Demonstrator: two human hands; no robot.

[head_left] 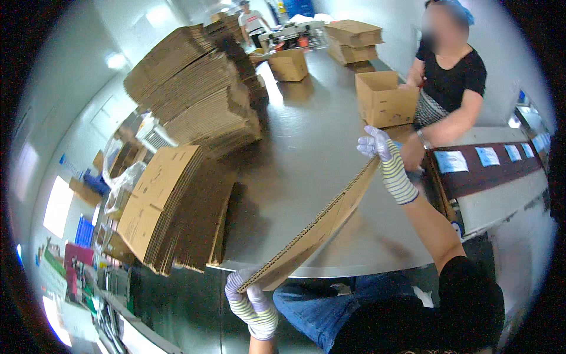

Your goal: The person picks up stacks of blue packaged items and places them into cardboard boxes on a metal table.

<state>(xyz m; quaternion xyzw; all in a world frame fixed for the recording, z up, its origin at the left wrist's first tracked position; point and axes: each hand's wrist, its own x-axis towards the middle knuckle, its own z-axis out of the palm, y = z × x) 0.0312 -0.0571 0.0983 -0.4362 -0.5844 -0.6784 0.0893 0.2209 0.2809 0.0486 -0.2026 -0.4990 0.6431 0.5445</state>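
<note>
Small dark print marks the open carton (386, 109) and the top sheet of the near cardboard stack (156, 194), too blurred to make out, while blue-and-white packets (452, 161) lie in a row on a dark reddish belt (471, 180) at the right. The folded-flat carton (321, 225) is brown corrugated board, its fluted edge turned upward, and it slants across the table's near edge between the person's two hands. The left hand (252, 302), in a striped knit glove, grasps its lower corner; the right hand (382, 154), gloved alike, has its fingers extended, unclenched, with the board's far end against the palm. Under it spreads a smooth, shiny grey table (295, 133) with a curved-looking rim, a taller cardboard pile (197, 88) rising at the left. A co-worker (454, 76) in black reaches in beside the open carton, before pale walls
</note>
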